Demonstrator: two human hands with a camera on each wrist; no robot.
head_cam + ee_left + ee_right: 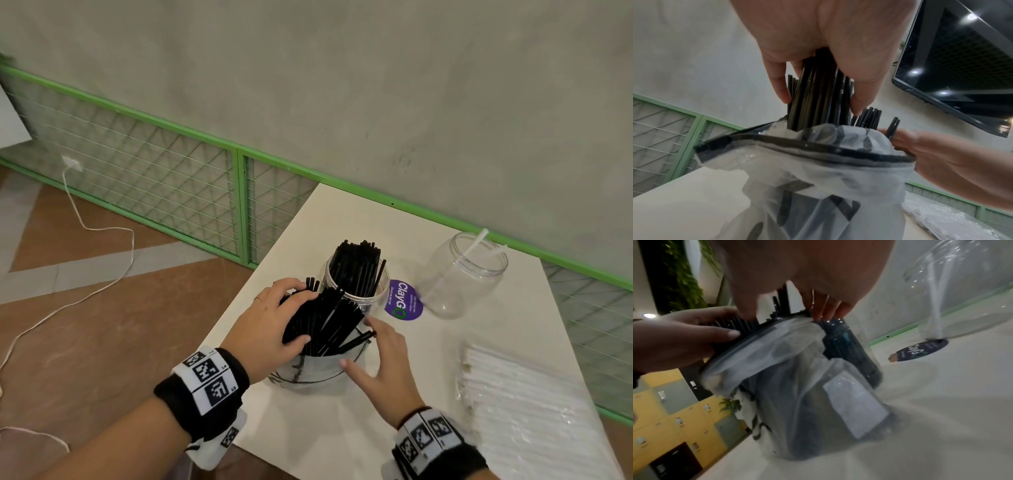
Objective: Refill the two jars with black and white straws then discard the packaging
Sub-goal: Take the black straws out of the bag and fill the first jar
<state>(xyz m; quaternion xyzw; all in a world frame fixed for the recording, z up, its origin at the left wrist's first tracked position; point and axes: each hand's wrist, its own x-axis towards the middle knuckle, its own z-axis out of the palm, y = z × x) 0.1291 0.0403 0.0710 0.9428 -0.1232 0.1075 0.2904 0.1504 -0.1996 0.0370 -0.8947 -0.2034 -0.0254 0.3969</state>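
Note:
A translucent plastic bag stands on the white table, with black straws sticking out of its mouth. My left hand grips a bundle of these straws from above, thumb on one side and fingers on the other. My right hand holds the bag's rim on the right, thumb on the front wall, fingers behind. Just behind the bag stands a clear jar full of black straws. Farther right, a second clear jar contains two white straws.
A clear pack of white straws lies at the table's right front. A purple round sticker sits between the jars. The table's left edge drops to a brown floor with a white cable. A green-framed mesh fence runs behind.

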